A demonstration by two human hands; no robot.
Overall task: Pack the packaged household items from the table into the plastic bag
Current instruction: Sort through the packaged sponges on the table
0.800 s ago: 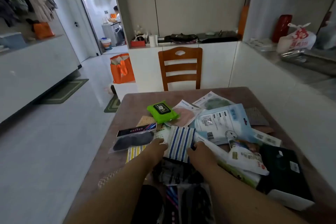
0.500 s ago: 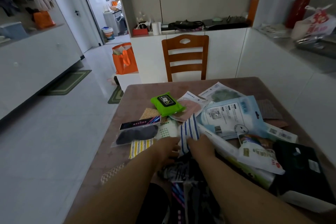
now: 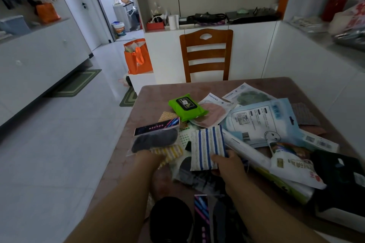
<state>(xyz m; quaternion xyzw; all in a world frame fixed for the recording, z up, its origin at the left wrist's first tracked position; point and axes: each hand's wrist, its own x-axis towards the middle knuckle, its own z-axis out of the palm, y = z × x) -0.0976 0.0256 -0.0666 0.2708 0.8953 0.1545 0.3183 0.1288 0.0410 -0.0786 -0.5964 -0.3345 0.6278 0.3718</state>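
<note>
Many packets crowd the brown table (image 3: 150,94) before a wooden chair (image 3: 206,55).

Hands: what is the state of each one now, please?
Left hand: closed on the clear pack of dark insoles.
Right hand: closed on the blue-striped cloth.

We see a bright green wipes pack (image 3: 187,107) with a black label at twelve o'clock of the blue-and-white striped cloth (image 3: 207,147). At its nine o'clock lies a dark grey pad packet (image 3: 156,138) with a black, pink-dotted header; under that, a yellow-and-white striped cloth (image 3: 171,152). The table (image 3: 158,92) is mottled reddish brown, the chair (image 3: 206,55) orange-brown wood.
</note>
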